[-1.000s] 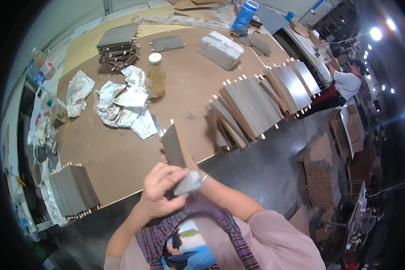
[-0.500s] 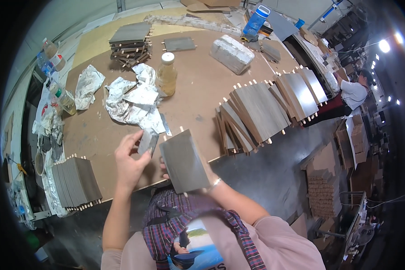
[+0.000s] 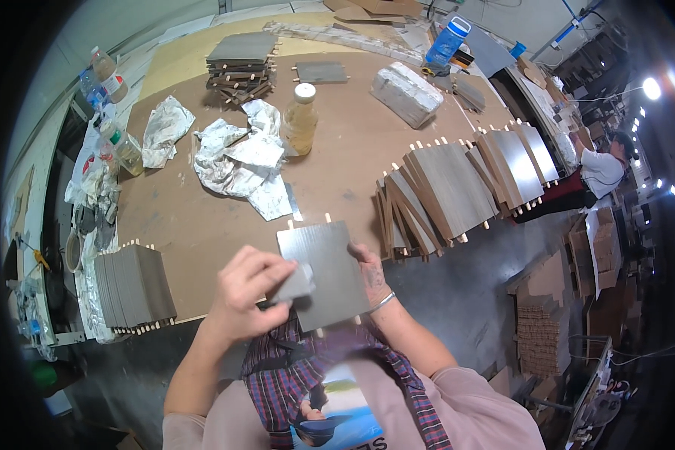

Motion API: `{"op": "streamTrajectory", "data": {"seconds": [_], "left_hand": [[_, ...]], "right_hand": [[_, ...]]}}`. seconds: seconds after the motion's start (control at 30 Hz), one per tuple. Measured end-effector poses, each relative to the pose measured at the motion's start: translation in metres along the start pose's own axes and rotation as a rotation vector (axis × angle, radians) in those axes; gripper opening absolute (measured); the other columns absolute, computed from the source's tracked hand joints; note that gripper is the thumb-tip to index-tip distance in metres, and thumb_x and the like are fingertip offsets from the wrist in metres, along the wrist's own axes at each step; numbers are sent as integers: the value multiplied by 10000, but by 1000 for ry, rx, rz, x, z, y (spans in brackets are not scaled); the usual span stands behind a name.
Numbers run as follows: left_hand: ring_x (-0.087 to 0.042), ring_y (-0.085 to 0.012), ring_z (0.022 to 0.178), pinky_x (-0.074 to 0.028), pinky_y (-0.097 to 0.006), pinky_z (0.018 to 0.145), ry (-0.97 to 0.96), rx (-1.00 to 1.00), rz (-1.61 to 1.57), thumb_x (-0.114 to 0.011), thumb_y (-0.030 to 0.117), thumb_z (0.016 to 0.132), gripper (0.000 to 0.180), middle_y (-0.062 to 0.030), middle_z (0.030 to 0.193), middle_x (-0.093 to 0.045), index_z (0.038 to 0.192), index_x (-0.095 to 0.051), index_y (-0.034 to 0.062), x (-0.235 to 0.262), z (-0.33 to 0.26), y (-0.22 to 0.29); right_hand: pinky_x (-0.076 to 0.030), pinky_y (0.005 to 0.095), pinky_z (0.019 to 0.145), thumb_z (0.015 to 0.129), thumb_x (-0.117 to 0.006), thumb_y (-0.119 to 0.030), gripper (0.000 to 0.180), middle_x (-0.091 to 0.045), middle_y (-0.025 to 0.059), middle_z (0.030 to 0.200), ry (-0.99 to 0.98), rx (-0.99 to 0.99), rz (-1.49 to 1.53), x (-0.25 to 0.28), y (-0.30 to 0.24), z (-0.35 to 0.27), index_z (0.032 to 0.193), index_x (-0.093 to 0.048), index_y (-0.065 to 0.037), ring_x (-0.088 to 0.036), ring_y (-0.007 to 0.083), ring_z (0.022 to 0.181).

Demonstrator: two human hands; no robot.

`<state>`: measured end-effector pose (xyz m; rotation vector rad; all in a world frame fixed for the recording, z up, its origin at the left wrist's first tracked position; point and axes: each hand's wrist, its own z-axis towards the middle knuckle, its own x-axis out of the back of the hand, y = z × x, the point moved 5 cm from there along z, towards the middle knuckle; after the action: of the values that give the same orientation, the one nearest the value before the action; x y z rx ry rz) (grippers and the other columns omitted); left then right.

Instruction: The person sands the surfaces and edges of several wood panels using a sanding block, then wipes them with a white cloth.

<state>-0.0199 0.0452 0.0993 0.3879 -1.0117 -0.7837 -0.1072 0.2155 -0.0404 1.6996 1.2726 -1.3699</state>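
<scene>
My right hand (image 3: 369, 271) holds a grey square panel (image 3: 330, 274) with wooden dowels on its edges, flat over the table's near edge. My left hand (image 3: 249, 289) presses a small grey pad (image 3: 298, 283) against the panel's left part. A fanned row of similar grey panels (image 3: 457, 187) lies to the right on the brown table (image 3: 337, 165). A neat stack of panels (image 3: 133, 286) stands on edge at the left.
Crumpled foil sheets (image 3: 240, 157), a jar of yellowish liquid (image 3: 300, 120), another panel stack (image 3: 240, 64), a wrapped white block (image 3: 406, 94) and a blue bottle (image 3: 448, 41) sit on the table. Bottles line the left edge. Another person (image 3: 596, 169) works at far right.
My right hand has laid the panel flat in front of me, from being held up on edge. My left hand came back from the foil with the pad and set it on the panel.
</scene>
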Motion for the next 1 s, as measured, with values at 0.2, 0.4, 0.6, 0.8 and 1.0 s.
{"op": "streamTrajectory", "data": {"seconds": [0.2, 0.4, 0.6, 0.8, 1.0], "left_hand": [[-616, -280, 828, -538, -377, 689, -62, -25, 78, -726, 102, 593, 465, -94, 952, -656, 1055, -695, 56, -7, -10, -3], [-626, -271, 851, -525, -355, 730, 370, 309, 119, -720, 55, 666, 447, -140, 964, -640, 1101, -651, -21, 26, 13, -60], [-646, -313, 824, -541, -385, 730, 309, 172, -37, -764, 119, 655, 456, -174, 983, -643, 1063, -634, -40, -22, 32, 6], [-619, -179, 887, -517, -302, 734, 421, 561, -107, -721, 11, 723, 421, -94, 1005, -610, 1127, -613, -37, -3, 0, -75], [-545, -78, 833, -464, -211, 650, 361, 710, -164, -692, -24, 734, 394, -37, 998, -608, 1124, -634, -26, 9, -52, -90]], "right_hand": [[-565, 419, 905, 847, -619, -127, 504, -660, 174, 1162, 94, 61, -276, -20, -8, -2, 1305, -506, 49, -685, 285, 1015], [-530, 341, 919, 834, -681, -111, 489, -651, 107, 1131, 94, 410, -791, -52, -4, -1, 1274, -521, 29, -645, 184, 1005], [-491, 295, 927, 913, -630, -64, 409, -623, 85, 1170, 121, 821, -1283, -58, 2, -5, 1298, -527, 27, -593, 137, 1047], [-511, 304, 887, 868, -681, -131, 473, -663, 126, 1124, 307, 772, -1414, -81, 3, -37, 1285, -545, 46, -642, 166, 973], [-481, 382, 985, 725, -624, 94, 656, -582, 251, 1308, 232, 1362, -2164, -207, -61, -107, 1367, -492, 68, -635, 329, 1123]]}}
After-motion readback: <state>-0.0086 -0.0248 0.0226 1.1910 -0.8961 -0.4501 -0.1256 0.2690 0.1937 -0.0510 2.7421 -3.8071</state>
